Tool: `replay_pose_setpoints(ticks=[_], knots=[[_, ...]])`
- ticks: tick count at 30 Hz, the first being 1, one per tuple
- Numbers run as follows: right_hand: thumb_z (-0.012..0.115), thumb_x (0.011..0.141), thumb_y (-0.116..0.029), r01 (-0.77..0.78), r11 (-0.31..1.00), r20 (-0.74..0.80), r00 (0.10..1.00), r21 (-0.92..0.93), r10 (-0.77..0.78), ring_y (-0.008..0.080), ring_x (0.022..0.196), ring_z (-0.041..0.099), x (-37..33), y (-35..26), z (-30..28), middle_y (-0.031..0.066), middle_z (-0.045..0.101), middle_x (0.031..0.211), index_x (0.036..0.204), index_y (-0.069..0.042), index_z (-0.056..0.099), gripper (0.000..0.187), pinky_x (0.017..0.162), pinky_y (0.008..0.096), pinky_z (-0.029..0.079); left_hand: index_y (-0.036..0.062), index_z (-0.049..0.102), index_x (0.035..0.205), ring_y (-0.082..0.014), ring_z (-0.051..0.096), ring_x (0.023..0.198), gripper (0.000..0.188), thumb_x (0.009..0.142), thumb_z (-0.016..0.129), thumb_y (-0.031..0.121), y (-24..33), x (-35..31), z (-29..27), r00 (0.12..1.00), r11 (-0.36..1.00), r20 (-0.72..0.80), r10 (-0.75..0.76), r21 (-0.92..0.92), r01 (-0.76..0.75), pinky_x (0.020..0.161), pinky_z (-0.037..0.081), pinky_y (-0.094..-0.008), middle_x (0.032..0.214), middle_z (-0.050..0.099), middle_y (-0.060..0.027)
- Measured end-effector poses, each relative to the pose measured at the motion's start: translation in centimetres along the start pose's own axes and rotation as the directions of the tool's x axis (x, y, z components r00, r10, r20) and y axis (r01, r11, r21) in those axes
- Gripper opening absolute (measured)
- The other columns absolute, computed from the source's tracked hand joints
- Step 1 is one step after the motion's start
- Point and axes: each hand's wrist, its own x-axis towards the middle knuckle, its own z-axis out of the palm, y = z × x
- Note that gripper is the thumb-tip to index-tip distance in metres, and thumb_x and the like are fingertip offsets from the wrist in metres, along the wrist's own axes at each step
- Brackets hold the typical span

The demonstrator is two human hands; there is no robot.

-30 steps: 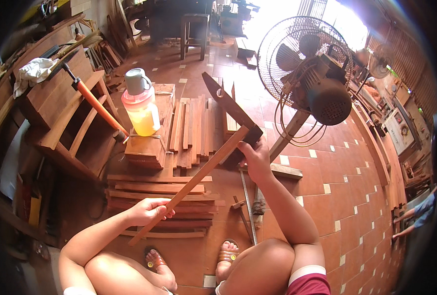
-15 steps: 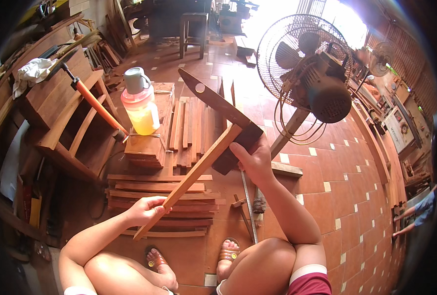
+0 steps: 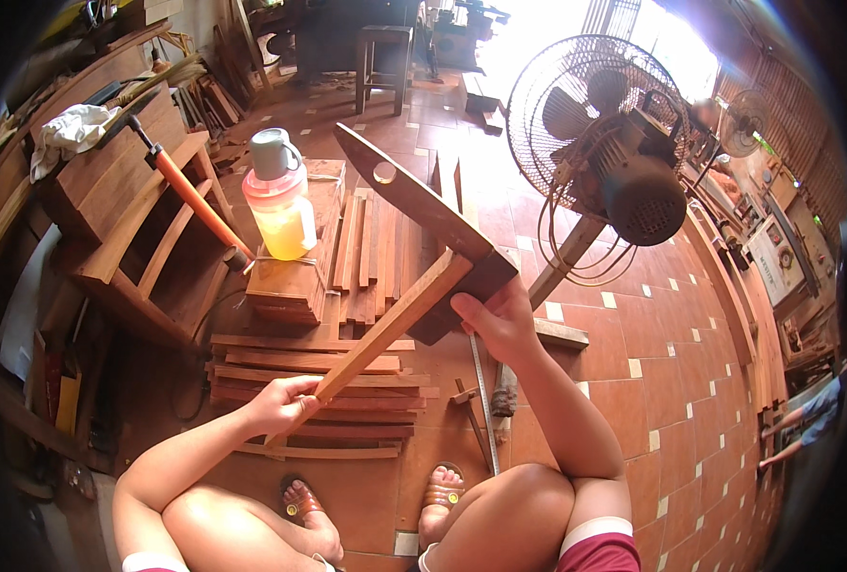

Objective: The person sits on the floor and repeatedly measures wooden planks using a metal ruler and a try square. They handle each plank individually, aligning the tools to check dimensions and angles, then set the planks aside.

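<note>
Pinched between the fingers and thumb of my left hand point(image 3: 288, 402) is the near end of a narrow wooden strip point(image 3: 380, 338), which slants up and away to the right. My right hand point(image 3: 500, 324) grips a dark wooden try square point(image 3: 421, 212), its long blade pierced by a round hole and pointing to the far left. The strip's far end meets the square where blade and stock join, close to my right thumb. Below lie several reddish wooden strips point(image 3: 318, 379) in rows on the floor. My right fingers are partly hidden behind the stock.
A jug of yellow drink point(image 3: 285, 224) with a grey cup on top stands on a wooden block point(image 3: 288, 294). A large fan point(image 3: 600, 133) rises at the right. A wooden frame with an orange hand pump point(image 3: 193, 198) is at the left. Between fan and feet lies a metal ruler point(image 3: 484, 405).
The square and strip have shifted very slightly, the strip's far end a little to the right and down. Both hands keep their hold. The whole view has tilted a little.
</note>
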Motion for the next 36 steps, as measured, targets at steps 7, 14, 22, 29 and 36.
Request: replay_pose_setpoints(ticks=[7,14,22,29,36], knots=[[0.071,0.09,-0.004,-0.047,0.998,0.022,0.999,0.028,0.047,0.0116,0.094,0.06,-0.3,0.0,0.2,0.0079,0.058,0.12,0.137,-0.003,0.04,0.057,0.073,0.0269,0.051,0.0003,0.058,0.132,-0.0103,0.06,0.104,0.033,0.101,0.054,0.01,0.3,-0.1,-0.8,0.998,0.999,-0.055,-0.015,0.038,0.017,0.097,0.048,-0.0276,0.111,0.068,-0.0038],[0.071,0.091,-0.006,-0.042,0.999,-0.059,0.997,0.021,0.043,0.0078,0.078,0.056,-0.4,-0.8,1.4,0.0057,0.06,0.11,0.136,-0.003,0.04,0.055,0.056,0.0228,0.046,0.0007,0.056,0.135,-0.0125,0.06,0.106,0.037,0.103,0.055,0.019,0.9,-0.4,-0.5,0.998,0.999,0.06,0.009,-0.037,-0.007,0.1,0.047,-0.0318,0.113,0.067,-0.0053],[0.073,0.091,-0.013,-0.039,0.999,-0.176,0.983,0.034,0.045,0.0051,0.062,0.052,0.4,-0.9,2.0,0.0038,0.061,0.098,0.129,-0.003,0.045,0.047,0.047,0.0215,0.039,0.0018,0.053,0.137,-0.0151,0.06,0.101,0.051,0.103,0.053,0.039,0.5,-0.6,-0.3,0.963,0.941,0.27,0.006,-0.327,0.086,0.095,0.047,-0.0334,0.108,0.064,-0.0045],[0.074,0.092,-0.02,-0.106,0.989,-0.264,0.955,0.107,0.131,0.0051,0.056,0.05,0.7,0.4,0.7,0.0019,0.06,0.087,0.124,-0.004,0.048,0.045,0.045,0.0211,0.037,-0.0055,0.057,0.128,-0.0157,0.058,0.08,0.055,0.101,0.049,0.042,1.2,-0.4,-0.6,0.957,0.83,0.289,0.003,-0.535,0.159,0.075,0.046,-0.03,0.089,0.065,-0.0078],[0.073,0.092,-0.019,-0.062,0.997,-0.228,0.971,0.051,0.073,0.0046,0.054,0.05,0.4,-0.4,2.0,0.0021,0.061,0.084,0.122,-0.004,0.05,0.041,0.043,0.0203,0.037,-0.003,0.062,0.119,-0.0141,0.056,0.073,0.053,0.104,0.042,0.044,0.5,-0.5,-0.4,0.956,0.873,0.293,0.023,-0.472,0.123,0.07,0.046,-0.0284,0.083,0.063,-0.0057]])
